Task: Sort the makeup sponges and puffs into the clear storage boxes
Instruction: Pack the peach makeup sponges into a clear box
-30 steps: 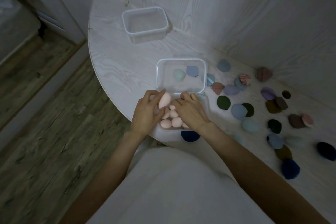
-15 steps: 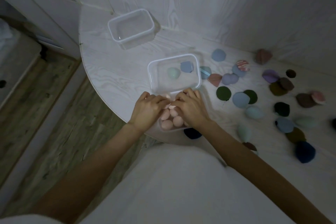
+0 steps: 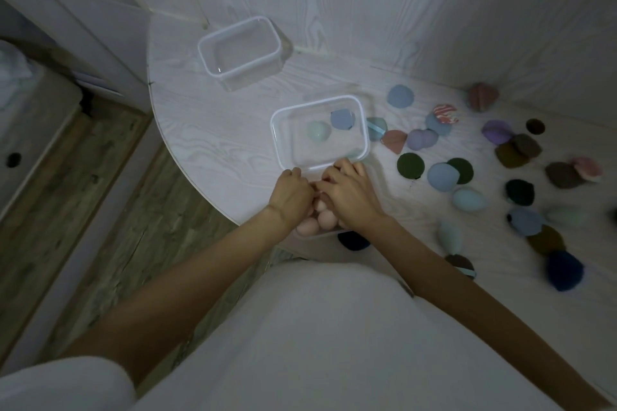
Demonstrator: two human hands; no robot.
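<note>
Peach egg-shaped makeup sponges [image 3: 314, 222] sit packed in the nearest clear plastic box [image 3: 312, 234] now; a second ago my left hand [image 3: 291, 195] held one up. Both it and my right hand [image 3: 350, 197] curl over them, grip unclear. Dozens of loose puffs remain.

**Sponges, puffs and three clear boxes**

The nearest box [image 3: 320, 234], at the table edge, holds pink sponges [image 3: 322, 218], mostly hidden. The middle box [image 3: 277, 140] contains a mint sponge [image 3: 319, 132] and a blue puff [image 3: 342, 118]. The far box [image 3: 205, 55] holds nothing. Loose puffs [image 3: 440, 177] in blue, green, brown, purple and navy lie scattered to the right.
</note>
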